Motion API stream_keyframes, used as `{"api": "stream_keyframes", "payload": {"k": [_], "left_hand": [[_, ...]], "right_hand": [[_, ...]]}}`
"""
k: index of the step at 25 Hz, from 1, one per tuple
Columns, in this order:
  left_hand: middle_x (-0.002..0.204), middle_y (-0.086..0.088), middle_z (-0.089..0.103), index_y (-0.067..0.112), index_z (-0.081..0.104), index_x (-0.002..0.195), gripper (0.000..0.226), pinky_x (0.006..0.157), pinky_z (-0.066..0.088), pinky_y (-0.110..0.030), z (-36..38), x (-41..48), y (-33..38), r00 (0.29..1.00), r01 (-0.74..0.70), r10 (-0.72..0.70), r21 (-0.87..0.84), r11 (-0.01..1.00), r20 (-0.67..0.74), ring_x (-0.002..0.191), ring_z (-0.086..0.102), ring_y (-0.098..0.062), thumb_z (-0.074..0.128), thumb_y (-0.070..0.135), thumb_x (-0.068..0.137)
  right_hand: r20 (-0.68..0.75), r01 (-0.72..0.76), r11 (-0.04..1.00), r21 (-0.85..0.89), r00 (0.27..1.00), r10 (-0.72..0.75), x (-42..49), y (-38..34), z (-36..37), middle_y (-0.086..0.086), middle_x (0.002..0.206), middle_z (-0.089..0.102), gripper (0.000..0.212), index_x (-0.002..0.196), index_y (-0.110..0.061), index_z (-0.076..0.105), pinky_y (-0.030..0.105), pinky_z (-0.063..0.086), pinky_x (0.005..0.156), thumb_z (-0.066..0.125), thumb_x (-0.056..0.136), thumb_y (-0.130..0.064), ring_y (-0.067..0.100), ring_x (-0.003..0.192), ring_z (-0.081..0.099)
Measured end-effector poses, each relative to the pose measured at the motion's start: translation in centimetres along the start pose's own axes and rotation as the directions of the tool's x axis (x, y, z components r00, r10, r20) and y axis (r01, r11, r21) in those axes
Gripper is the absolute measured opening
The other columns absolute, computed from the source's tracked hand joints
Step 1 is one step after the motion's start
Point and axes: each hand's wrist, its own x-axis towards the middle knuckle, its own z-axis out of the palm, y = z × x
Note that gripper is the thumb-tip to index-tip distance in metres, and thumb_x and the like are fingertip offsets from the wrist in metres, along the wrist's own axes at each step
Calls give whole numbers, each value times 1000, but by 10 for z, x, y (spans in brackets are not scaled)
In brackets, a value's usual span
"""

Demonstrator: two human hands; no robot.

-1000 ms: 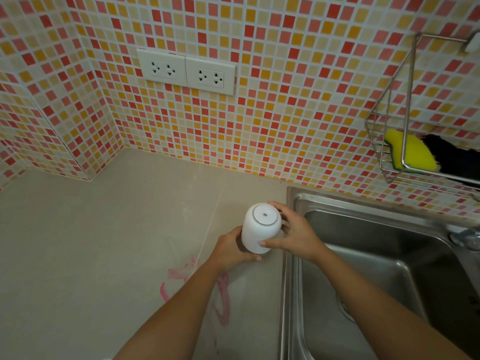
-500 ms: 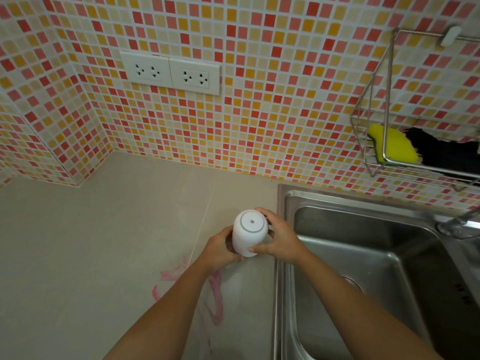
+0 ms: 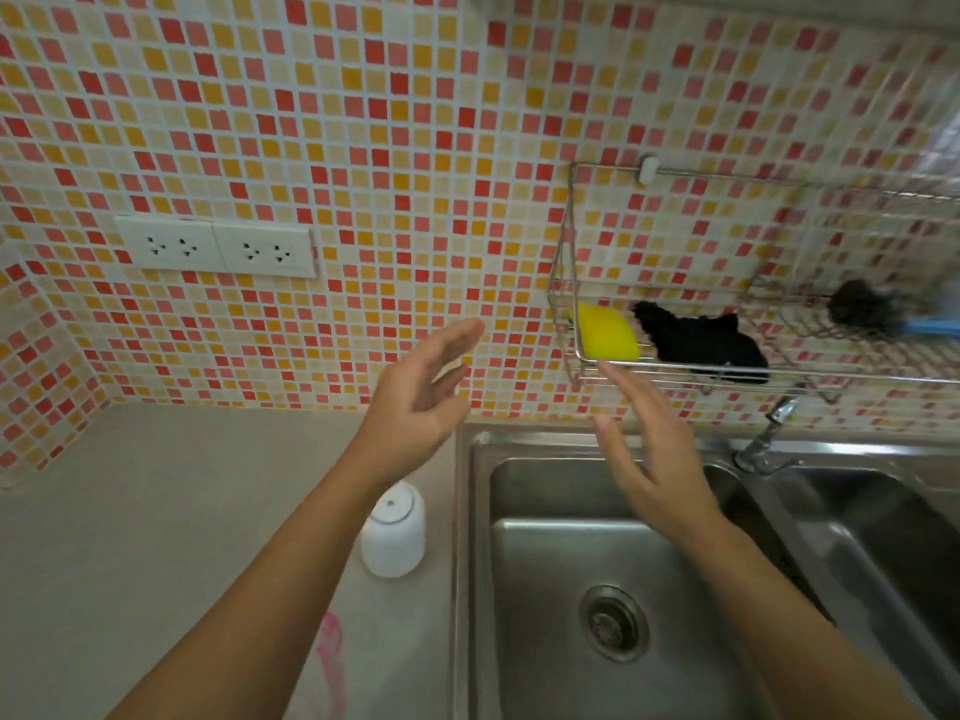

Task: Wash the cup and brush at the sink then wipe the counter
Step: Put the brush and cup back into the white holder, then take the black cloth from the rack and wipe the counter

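Both hands are up and empty in the head view, your only one. Your left hand [image 3: 415, 402] is spread, palm turned inward, raised in front of the tiled wall [image 3: 363, 148]. Your right hand [image 3: 649, 454] is also spread, fingers [image 3: 623, 387] reaching up to just under the wire rack [image 3: 571, 226], near the yellow sponge [image 3: 608, 332]; contact I cannot tell.

Cup [image 3: 393, 532] sits upside down on the tabletop [image 3: 130, 537], just beside the sink [image 3: 467, 511] rim, partly behind your left forearm. Inverted probably so it drains, parked close to the basin to stay off the pink smear [image 3: 332, 652].

Brush [image 3: 872, 314] lies in the rack's far right end, dark bristle head and blue handle, blurred. A black cloth [image 3: 701, 340] sits between sponge and brush. Everything in the rack hangs above the sink so drips fall in.

My read: washing is done, and you're going for the sponge or cloth to wipe that smear. Tap [image 3: 763, 439] is at the basin divider; no water visibly running.
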Motion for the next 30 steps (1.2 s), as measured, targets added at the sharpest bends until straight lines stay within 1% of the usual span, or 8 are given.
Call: {"api": "stream_keyframes", "payload": {"k": [3, 6, 10, 13, 18, 21, 24, 30], "left_hand": [[138, 5, 48, 20, 44, 135, 55, 105, 33, -9, 64, 38, 38, 988, -92, 83, 66, 994, 129, 129, 42, -1, 47, -9, 87], [133, 3, 52, 13, 47, 135, 44, 93, 34, 1, 128, 87, 59, 977, -150, 110, 219, 964, 184, 121, 45, 0, 47, 2, 92], [131, -8, 57, 8, 59, 125, 32, 94, 38, -19, 193, 153, 47, 983, -13, -87, 532, 847, 163, 119, 53, -21, 47, 12, 95], [138, -8, 52, 11, 60, 125, 32, 107, 33, -32, 226, 181, 29, 927, -130, -175, 723, 679, 331, 127, 46, -26, 52, 15, 94], [148, -2, 40, 19, 47, 138, 49, 110, 24, -29, 249, 208, 8, 809, -210, -340, 776, 595, 479, 137, 34, -22, 58, 33, 92], [147, -4, 43, 16, 50, 135, 44, 108, 25, -27, 248, 219, -4, 773, -341, -321, 785, 517, 548, 136, 36, -20, 55, 30, 93], [145, -3, 45, 15, 54, 132, 42, 108, 26, -25, 241, 229, -9, 736, -363, -329, 755, 547, 592, 135, 38, -18, 56, 30, 93], [139, -3, 52, 15, 55, 130, 39, 107, 37, -31, 242, 234, -19, 716, -573, -211, 733, 367, 665, 128, 47, -18, 56, 27, 93]], "right_hand": [[-143, -73, 971, -229, 989, 41, 19, 45, -69, 6, 145, 41, 53, 140, -12, 36, 33, 27, 111, 32, 94, -38, 11, 133, 33], [-129, -171, 870, -461, 984, 125, 40, 98, -127, 14, 148, 35, 58, 143, -7, 30, 38, 21, 116, 24, 93, -36, 24, 138, 30], [73, -153, 738, -657, 962, 264, 42, 148, -160, 14, 154, 24, 72, 146, -6, 21, 41, 12, 118, 9, 88, -48, 24, 143, 19], [153, -95, 716, -692, 950, 273, 31, 167, -166, 10, 155, 20, 81, 147, -8, 19, 41, 10, 116, 0, 83, -55, 22, 144, 15], [152, -21, 701, -712, 971, 184, 29, 182, -167, 5, 157, 13, 79, 148, -13, 11, 38, 3, 116, -5, 83, -54, 19, 144, 11], [137, 4, 695, -719, 981, 136, 29, 188, -164, 4, 157, 12, 74, 148, -14, 11, 39, 10, 116, 1, 87, -53, 19, 144, 14], [112, 1, 687, -726, 987, 118, 29, 195, -161, 5, 157, 15, 70, 148, -14, 14, 41, 17, 114, 8, 90, -52, 21, 142, 21], [71, 5, 694, -720, 995, 67, 27, 200, -160, 8, 152, 30, 67, 145, -11, 24, 42, 29, 106, 21, 92, -52, 24, 135, 36]]}}
